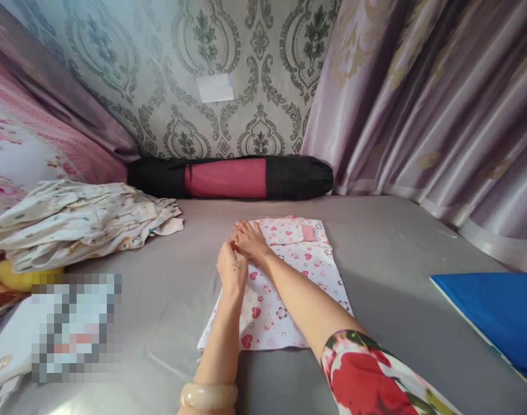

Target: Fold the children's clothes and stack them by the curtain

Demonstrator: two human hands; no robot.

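A white long-sleeved child's shirt (pixel 283 305) with red hearts and small flowers lies flat before me. One sleeve is folded across its upper part, with its pink cuff (pixel 308 233) toward the right. My right hand (pixel 249 241) rests palm down with fingers stretched out on the shirt's upper left corner. Close beside it, my left hand (pixel 232 270) is curled closed at the shirt's left edge, apparently pinching the cloth there. Its fingertips are partly hidden. On the left wrist sits a pale bangle (pixel 208 396).
Grey sheet (pixel 388 242) lies under everything. A crumpled patterned cloth (pixel 90 222) is at left, near a white device (pixel 12 340) with a cable and a blurred-out item (pixel 79 325). A black and red roll bag (pixel 226 177) lies along the wall; a blue folded item (pixel 496 311) is at right.
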